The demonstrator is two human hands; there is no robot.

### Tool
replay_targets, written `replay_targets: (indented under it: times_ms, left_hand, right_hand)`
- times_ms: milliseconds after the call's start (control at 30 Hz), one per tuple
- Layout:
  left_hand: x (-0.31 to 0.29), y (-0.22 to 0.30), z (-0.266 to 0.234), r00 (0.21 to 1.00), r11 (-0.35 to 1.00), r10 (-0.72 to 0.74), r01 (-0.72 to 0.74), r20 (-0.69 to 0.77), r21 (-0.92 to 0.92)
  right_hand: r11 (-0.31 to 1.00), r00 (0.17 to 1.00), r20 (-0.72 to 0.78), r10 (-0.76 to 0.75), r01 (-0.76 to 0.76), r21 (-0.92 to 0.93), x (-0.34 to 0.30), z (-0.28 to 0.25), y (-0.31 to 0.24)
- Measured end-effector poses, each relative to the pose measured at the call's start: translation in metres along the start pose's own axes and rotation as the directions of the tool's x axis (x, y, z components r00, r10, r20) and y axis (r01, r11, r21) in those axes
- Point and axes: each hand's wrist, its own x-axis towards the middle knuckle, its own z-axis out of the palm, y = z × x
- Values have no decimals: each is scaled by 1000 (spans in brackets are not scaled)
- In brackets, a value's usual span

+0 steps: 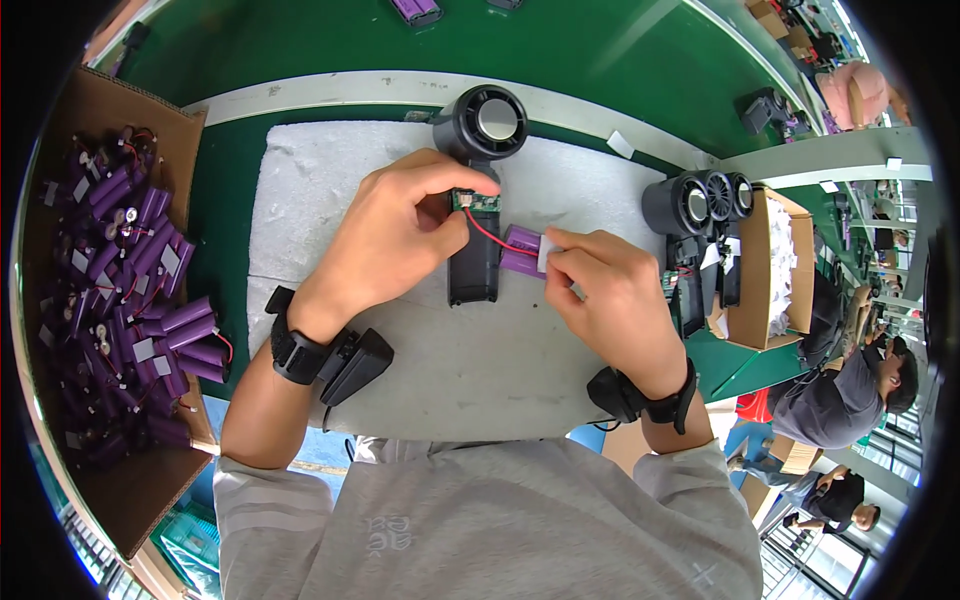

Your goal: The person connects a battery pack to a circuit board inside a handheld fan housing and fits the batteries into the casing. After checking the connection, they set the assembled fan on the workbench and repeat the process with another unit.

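A black handheld fan (473, 275) lies on the white towel (300, 190), its round head away from me. A small green circuit board (487, 202) shows in its opened handle. My left hand (375, 235) is closed on the fan around the board, thumb and forefinger at its edges. A red wire (484, 229) runs from the board toward a purple battery pack (519, 262) beside the handle. My right hand (620, 290) pinches the pack's right end, where a white pad or sticker (545, 252) shows between the fingers.
At left stands a cardboard box (190, 150) heaped with purple battery packs (150, 250). Several more fans (690, 205) sit to the right, next to a smaller carton (797, 290) of white pieces. Two people (835, 400) are at far right. A white rail (370, 90) crosses behind the towel.
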Motion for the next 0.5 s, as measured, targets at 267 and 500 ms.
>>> replay_targets:
  times_ms: [267,500]
  left_hand:
    - [-1,0,-1,1000,1000,15,-15,-10,20]
    - [-2,2,-1,1000,999,16,-15,-11,35]
  right_hand:
    - [999,999,35,3,-5,34,1,-1,-1]
    - [1000,999,29,-14,14,10,0,0,-2]
